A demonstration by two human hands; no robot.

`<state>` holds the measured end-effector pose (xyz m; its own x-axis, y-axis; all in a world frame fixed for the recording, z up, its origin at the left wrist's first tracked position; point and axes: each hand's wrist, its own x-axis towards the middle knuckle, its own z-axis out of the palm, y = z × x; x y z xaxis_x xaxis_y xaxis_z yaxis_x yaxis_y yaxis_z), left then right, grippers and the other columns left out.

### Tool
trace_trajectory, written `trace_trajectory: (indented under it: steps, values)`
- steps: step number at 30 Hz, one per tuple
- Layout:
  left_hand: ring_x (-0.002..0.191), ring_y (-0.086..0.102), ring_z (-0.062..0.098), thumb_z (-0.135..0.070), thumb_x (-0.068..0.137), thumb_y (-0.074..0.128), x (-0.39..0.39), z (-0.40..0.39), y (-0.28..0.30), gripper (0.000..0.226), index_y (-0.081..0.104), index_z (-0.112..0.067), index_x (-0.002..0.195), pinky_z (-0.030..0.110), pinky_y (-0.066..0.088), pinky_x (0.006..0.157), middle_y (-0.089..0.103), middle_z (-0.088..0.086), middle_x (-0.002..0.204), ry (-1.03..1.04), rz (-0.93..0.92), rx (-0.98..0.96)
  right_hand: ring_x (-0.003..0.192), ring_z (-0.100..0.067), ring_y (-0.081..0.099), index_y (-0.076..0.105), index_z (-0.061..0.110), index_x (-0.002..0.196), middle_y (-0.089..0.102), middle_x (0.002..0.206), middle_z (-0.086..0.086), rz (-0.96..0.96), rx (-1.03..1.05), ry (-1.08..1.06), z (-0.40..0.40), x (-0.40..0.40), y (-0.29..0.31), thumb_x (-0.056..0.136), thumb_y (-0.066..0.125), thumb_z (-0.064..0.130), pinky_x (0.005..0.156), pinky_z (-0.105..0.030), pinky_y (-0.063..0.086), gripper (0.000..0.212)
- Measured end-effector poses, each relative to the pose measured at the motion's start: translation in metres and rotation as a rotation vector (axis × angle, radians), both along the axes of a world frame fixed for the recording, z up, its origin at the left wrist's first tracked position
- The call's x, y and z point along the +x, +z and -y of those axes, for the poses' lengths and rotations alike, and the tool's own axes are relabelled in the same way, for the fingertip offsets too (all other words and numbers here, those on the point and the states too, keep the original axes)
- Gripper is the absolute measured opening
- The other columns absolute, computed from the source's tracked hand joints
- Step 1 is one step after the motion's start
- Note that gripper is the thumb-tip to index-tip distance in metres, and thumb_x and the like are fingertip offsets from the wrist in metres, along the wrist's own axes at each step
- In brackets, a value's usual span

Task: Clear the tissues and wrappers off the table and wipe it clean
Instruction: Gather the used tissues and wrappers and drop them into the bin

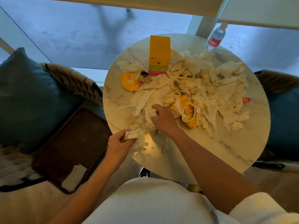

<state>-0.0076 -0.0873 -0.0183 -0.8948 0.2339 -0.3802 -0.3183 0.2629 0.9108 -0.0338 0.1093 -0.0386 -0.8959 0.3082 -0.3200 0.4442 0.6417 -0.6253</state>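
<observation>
- Left hand [119, 143]: at the table's lower-left edge, fingers curled round one crumpled tissue wad [135, 135]; the wad's loose end trails onto the tabletop.
- Right hand [161, 118]: just above and right of the left, at frame centre, fingers curled down and pinching a tissue at the near edge of the heap.
- Tissues [202, 88]: a single sprawling heap of crumpled off-white sheets covers the middle and right of the table, from the box to the right rim. The sheets overlap, so they cannot be counted singly.
- Table [210, 159]: one, round, pale marble top; the lower portion is bare, with a few small crumbs near the left hand.
- Cups: two yellow paper cups, both on their sides. One cup [129, 81] lies at the heap's left edge, below and left of the box; the other cup [189, 113] lies just right of the right hand, mouth towards the camera, with tissue stuffed in and around it.
- Box [159, 55]: one, yellow with green and pink bands at its base, upright at the upper middle of the table.
- Bottle [216, 38]: one, clear plastic, red label, standing at the table's upper-right rim.
- Red wrapper [246, 100]: one small piece at the right rim, partly under tissue.
- Straw [123, 107]: one thin white stick left of the right hand.
- Tray [71, 149]: one, dark brown, on the seat at lower left, carrying one folded white napkin [74, 177].
</observation>
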Motion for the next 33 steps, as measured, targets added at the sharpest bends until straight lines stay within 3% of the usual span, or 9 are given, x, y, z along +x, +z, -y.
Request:
trace_trajectory:
  steps: [4, 8, 11, 13, 16, 21, 26, 29, 33]
  values:
    - [0.082, 0.068, 0.008, -0.011, 0.086, 0.068, 0.008, -0.005, 0.0, 0.017, 0.069, -0.027, 0.093, 0.026, 0.055, 0.074, 0.072, -0.008, 0.085, 0.032, 0.039, 0.013, 0.081, -0.005, 0.052, 0.068, 0.012, 0.116, 0.063, 0.094, 0.0, -0.041, -0.069, -0.049, -0.014, 0.012, 0.006, 0.084, 0.065, 0.011, 0.07, -0.018, 0.038, 0.032]
    - [0.086, 0.07, 0.018, -0.012, 0.083, 0.071, 0.017, -0.015, -0.003, 0.023, 0.06, -0.017, 0.103, 0.037, 0.058, 0.077, 0.073, -0.001, 0.09, 0.059, 0.12, 0.014, 0.063, 0.001, 0.052, 0.073, 0.012, 0.1, 0.059, 0.072, 0.011, -0.132, -0.221, -0.199, -0.031, 0.044, 0.024, 0.083, 0.071, 0.014, 0.061, -0.012, 0.041, 0.017]
    - [0.082, 0.07, 0.024, -0.01, 0.081, 0.073, 0.024, -0.029, -0.001, 0.025, 0.055, -0.003, 0.096, 0.044, 0.056, 0.076, 0.072, 0.008, 0.084, 0.04, 0.121, -0.014, 0.07, -0.006, 0.061, 0.072, 0.02, 0.09, 0.065, 0.083, 0.007, -0.132, -0.379, -0.324, -0.042, 0.079, 0.039, 0.083, 0.073, 0.013, 0.071, -0.027, 0.052, 0.01]
    - [0.065, 0.063, 0.012, -0.005, 0.077, 0.075, 0.028, -0.041, 0.001, 0.024, 0.052, -0.001, 0.082, 0.033, 0.052, 0.065, 0.064, 0.004, 0.069, -0.036, 0.07, -0.039, 0.074, -0.008, 0.064, 0.071, 0.024, 0.086, 0.067, 0.094, 0.006, -0.128, -0.436, -0.384, -0.051, 0.108, 0.045, 0.083, 0.074, 0.011, 0.071, -0.026, 0.054, 0.013]
    - [0.057, 0.047, 0.008, 0.003, 0.071, 0.078, 0.036, -0.063, 0.006, 0.035, 0.047, -0.012, 0.067, 0.028, 0.044, 0.059, 0.05, -0.001, 0.061, -0.165, 0.019, -0.052, 0.07, -0.004, 0.067, 0.072, 0.024, 0.087, 0.07, 0.088, 0.005, -0.106, -0.509, -0.458, -0.068, 0.159, 0.046, 0.085, 0.07, 0.007, 0.068, -0.019, 0.054, 0.017]
    - [0.053, 0.055, 0.001, 0.008, 0.073, 0.075, 0.074, -0.108, 0.018, 0.024, 0.053, -0.001, 0.076, 0.019, 0.054, 0.057, 0.054, 0.002, 0.068, -0.321, -0.043, -0.008, 0.068, -0.006, 0.068, 0.072, 0.015, 0.093, 0.07, 0.091, -0.01, -0.069, -0.579, -0.628, -0.094, 0.253, 0.035, 0.089, 0.063, 0.001, 0.065, -0.015, 0.054, 0.017]
    - [0.059, 0.058, 0.005, 0.009, 0.075, 0.071, 0.13, -0.146, 0.018, 0.022, 0.068, -0.012, 0.075, 0.017, 0.046, 0.06, 0.067, -0.002, 0.068, -0.442, -0.051, -0.082, 0.097, -0.016, 0.065, 0.073, 0.032, 0.093, 0.071, 0.102, 0.001, 0.071, -0.546, -0.715, -0.119, 0.351, 0.001, 0.088, 0.067, 0.012, 0.084, -0.029, 0.054, 0.021]
    - [0.06, 0.061, 0.002, 0.008, 0.079, 0.069, 0.171, -0.169, 0.02, 0.018, 0.072, -0.009, 0.082, 0.016, 0.045, 0.062, 0.071, 0.002, 0.074, -0.503, 0.018, -0.081, 0.105, -0.022, 0.06, 0.073, 0.03, 0.099, 0.067, 0.113, -0.003, 0.123, -0.557, -0.771, -0.134, 0.403, -0.026, 0.087, 0.066, 0.006, 0.08, -0.026, 0.052, 0.028]
    - [0.071, 0.06, 0.011, 0.008, 0.079, 0.07, 0.224, -0.192, 0.005, 0.024, 0.073, -0.012, 0.093, 0.021, 0.043, 0.066, 0.071, 0.019, 0.079, -0.655, 0.103, -0.1, 0.078, -0.016, 0.061, 0.071, 0.021, 0.113, 0.067, 0.1, -0.004, 0.203, -0.512, -0.808, -0.146, 0.46, -0.061, 0.084, 0.059, -0.001, 0.06, -0.019, 0.046, 0.039]
